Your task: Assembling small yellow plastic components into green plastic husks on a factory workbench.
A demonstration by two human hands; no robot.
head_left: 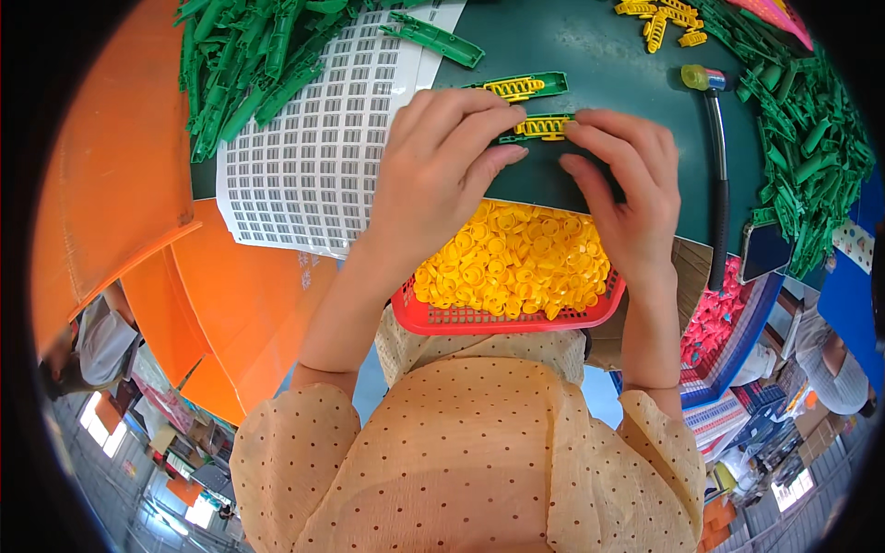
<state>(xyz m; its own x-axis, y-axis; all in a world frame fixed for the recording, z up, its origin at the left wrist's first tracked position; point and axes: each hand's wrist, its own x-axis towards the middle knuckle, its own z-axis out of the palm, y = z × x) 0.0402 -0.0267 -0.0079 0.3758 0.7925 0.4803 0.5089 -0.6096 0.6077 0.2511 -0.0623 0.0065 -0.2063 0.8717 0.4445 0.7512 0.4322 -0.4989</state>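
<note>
Both hands meet over the table at a yellow slotted plastic piece (544, 127), which lies in a narrow green plastic shell (507, 139). My left hand (442, 152) has its fingertips closed at the piece's left end and covers part of the shell. At the other end, my right hand (631, 175) presses with its forefinger, its thumb curled below. Just beyond lies a second green shell (553, 84) with a similar yellow insert (514, 88) inside it.
A red basket (507, 324) of yellow rings (516, 258) sits before me. Green parts are heaped left (249, 64) and right (811, 157). Printed label sheets (304, 166) lie left; a hammer (717, 166), a phone (767, 251) and yellow pieces (659, 20) lie right.
</note>
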